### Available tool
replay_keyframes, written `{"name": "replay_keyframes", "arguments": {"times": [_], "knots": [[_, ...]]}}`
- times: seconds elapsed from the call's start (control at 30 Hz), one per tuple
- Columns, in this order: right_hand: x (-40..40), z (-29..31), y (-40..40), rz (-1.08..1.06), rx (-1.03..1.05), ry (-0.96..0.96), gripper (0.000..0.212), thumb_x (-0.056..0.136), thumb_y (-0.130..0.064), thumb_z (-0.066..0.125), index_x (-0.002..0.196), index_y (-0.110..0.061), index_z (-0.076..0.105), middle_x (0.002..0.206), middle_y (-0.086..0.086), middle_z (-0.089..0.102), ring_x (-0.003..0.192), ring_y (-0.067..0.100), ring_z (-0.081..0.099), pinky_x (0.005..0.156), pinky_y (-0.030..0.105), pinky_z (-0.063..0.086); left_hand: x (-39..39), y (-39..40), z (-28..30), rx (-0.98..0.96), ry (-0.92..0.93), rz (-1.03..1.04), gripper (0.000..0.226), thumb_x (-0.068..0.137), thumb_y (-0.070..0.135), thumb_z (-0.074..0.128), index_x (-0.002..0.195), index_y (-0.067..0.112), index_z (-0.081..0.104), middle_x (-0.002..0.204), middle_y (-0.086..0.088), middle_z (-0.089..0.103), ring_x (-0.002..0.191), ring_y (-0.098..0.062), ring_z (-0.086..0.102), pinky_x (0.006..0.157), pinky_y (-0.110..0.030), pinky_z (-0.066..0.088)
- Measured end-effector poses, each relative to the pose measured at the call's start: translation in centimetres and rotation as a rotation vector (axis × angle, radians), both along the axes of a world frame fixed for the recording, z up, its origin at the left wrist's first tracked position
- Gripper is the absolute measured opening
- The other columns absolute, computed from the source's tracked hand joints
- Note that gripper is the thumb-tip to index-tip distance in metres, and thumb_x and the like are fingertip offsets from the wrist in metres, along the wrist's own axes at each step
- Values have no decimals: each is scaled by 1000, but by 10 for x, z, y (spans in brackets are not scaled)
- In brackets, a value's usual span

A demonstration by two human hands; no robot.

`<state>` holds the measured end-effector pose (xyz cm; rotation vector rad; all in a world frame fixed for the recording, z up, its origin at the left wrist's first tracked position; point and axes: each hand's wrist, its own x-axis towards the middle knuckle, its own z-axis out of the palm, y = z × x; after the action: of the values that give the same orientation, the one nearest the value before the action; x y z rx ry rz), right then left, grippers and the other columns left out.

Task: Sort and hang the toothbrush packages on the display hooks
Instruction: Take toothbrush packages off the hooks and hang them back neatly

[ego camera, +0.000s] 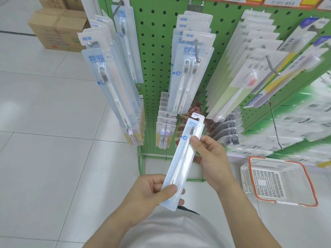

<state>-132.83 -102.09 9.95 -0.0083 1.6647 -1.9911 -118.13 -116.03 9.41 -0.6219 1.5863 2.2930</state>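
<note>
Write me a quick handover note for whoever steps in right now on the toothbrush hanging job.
Left hand grips the bottom end of one toothbrush package; right hand pinches it near the top.
The package is held in front of the green pegboard, not yet on a hook.
Done: matching blue packs already hang on the centre hook and on the left hook.
Left: hang this package with its matching packs. The basket on the floor looks empty.
</note>
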Motion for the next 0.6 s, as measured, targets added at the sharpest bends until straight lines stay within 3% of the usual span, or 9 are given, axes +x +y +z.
{"name": "replay_keyframes", "arguments": {"times": [0.13,0.37,0.5,0.6], "knots": [[-3,2,6,80,-10,52,21,86,-17,68,102,-4,71,93,13,77,77,21,73,66,34,61,-1,5,0,42,-6,0,33,89,19,66,117,2,70,107,-20,75,94,-40,74,81,-37,60],[-10,-2,13,-56,-3,35,14,91,-12,67,100,-3,72,86,10,77,76,23,74,66,38,62,-7,4,1,35,-43,-27,34,89,26,65,113,2,72,104,-19,76,96,-37,74,77,-33,62],[-10,-3,23,144,25,18,23,89,-27,66,101,-11,77,95,18,76,80,28,73,56,33,60,-8,8,0,44,-49,-6,37,87,28,66,113,2,73,104,-20,76,94,-39,74,72,-33,63],[-8,-5,29,290,-11,61,25,85,-15,71,108,-9,74,97,18,76,78,28,73,57,30,60,-11,10,0,38,-34,44,37,87,28,65,111,1,73,103,-20,76,93,-39,74,69,-32,62]]}}
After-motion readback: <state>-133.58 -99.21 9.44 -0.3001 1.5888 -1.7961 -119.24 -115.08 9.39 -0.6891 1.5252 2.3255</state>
